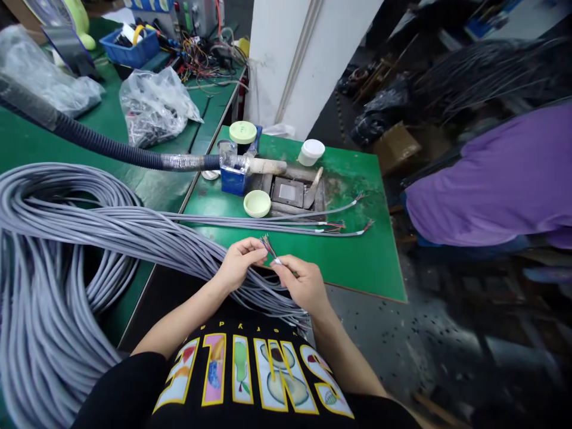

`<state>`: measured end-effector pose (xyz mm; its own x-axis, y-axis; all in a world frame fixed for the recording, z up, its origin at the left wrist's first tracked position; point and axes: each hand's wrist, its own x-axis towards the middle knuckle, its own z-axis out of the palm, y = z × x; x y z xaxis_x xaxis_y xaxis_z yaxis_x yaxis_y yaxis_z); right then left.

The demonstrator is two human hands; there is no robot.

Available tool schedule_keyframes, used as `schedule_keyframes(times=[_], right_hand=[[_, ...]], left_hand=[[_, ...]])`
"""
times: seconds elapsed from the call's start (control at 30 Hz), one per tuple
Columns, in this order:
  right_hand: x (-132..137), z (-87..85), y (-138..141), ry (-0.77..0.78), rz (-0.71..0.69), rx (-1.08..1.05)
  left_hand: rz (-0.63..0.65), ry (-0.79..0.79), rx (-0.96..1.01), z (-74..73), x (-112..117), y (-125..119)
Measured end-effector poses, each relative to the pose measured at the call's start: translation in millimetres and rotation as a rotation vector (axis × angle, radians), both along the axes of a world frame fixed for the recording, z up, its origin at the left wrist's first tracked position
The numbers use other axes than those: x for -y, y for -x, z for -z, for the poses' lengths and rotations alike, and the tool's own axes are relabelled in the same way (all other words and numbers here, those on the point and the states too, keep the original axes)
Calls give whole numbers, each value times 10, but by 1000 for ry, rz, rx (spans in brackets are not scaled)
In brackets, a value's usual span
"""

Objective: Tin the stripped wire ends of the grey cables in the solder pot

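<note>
Between my hands is the stripped end of a grey cable, its thin coloured wires [268, 243] fanned out above a white wrap [277, 261]. My right hand [304, 281] pinches the cable at that wrap. With thumb and fingers closed, my left hand [241, 261] grips the coloured wires from the other side. A thick bundle of grey cables [192, 243] runs from the left, passing under my hands toward my lap. Three cable ends [342, 229] with bared wires lie on the green tabletop [357, 268] just beyond.
A solder pot [288, 192] is set in the table, with a flexible extraction hose [134, 156] reaching over beside it. Round tubs [257, 204] and a white-lidded tub [311, 152] stand around it. A person in purple [491, 179] is at right. A white pillar [286, 59] rises behind.
</note>
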<state>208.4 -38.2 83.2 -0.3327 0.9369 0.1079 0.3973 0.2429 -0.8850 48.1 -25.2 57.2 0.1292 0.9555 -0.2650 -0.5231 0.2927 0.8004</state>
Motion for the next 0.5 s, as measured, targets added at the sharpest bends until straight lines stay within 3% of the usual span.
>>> schedule_keyframes(times=[0.27, 0.5], right_hand=[[27, -18, 23, -115, -115, 67], [32, -48, 31, -138, -200, 53]], left_hand=[[169, 2, 110, 50, -29, 57], [210, -87, 140, 81, -39, 62]])
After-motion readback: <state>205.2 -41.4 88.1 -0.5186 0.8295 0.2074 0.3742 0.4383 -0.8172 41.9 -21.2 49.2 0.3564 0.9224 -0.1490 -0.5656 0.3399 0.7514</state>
